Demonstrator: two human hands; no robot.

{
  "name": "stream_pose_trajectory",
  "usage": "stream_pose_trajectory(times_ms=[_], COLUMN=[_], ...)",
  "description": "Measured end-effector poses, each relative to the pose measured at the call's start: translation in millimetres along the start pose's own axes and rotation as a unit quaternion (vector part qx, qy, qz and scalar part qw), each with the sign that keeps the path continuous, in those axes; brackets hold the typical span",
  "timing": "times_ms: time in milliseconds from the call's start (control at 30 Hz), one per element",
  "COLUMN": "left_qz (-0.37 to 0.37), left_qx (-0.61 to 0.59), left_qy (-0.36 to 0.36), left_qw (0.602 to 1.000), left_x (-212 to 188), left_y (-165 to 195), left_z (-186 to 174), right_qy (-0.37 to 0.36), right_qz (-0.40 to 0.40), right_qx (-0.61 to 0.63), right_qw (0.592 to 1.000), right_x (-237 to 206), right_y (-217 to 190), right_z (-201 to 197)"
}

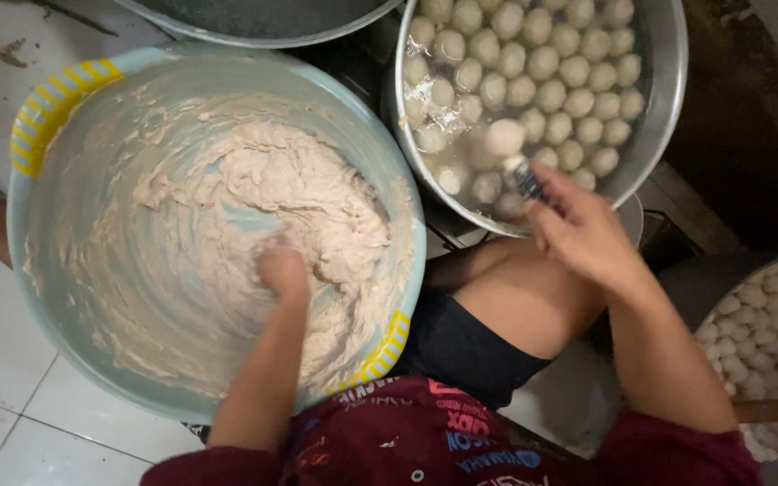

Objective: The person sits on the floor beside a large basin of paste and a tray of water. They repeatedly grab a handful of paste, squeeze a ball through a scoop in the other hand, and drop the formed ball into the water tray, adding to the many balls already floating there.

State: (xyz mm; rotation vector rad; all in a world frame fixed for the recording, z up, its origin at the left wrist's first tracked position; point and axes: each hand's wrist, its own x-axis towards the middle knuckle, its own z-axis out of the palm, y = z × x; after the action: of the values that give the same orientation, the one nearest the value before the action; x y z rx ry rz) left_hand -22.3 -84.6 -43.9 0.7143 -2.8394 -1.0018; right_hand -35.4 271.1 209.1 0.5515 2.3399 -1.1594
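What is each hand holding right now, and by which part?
The right hand holds a spoon by its handle, a pale ball on its tip. The left hand is sunk in the paste; a grip cannot be told.

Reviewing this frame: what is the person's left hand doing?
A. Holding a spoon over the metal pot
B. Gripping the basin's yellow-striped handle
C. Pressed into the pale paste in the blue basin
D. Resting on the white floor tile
C: the left hand is sunk into the pale paste inside the blue basin, while the right hand holds a spoon with a ball over the metal pot.
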Motion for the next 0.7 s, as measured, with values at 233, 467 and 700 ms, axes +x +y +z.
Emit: stream_pose_trajectory(times_ms=[233,467,700], left_qz=[-0.001,0.210,0.219], left_qx=[-0.165,-0.300,-0.277], left_qy=[-0.084,-0.093,-0.095], left_qw=[0.983,0.926,0.931], left_x=[-41,-42,-49], left_y=[67,150,162], left_z=[14,-26,-38], right_qy=[0.224,0.245,-0.066], right_qz=[-0.199,-0.206,-0.060], right_qx=[-0.312,-0.210,-0.048], right_qw=[0.902,0.924,0.995], right_x=[20,5,-36], right_y=[-2,-2,-16], right_z=[-7,-5,26])
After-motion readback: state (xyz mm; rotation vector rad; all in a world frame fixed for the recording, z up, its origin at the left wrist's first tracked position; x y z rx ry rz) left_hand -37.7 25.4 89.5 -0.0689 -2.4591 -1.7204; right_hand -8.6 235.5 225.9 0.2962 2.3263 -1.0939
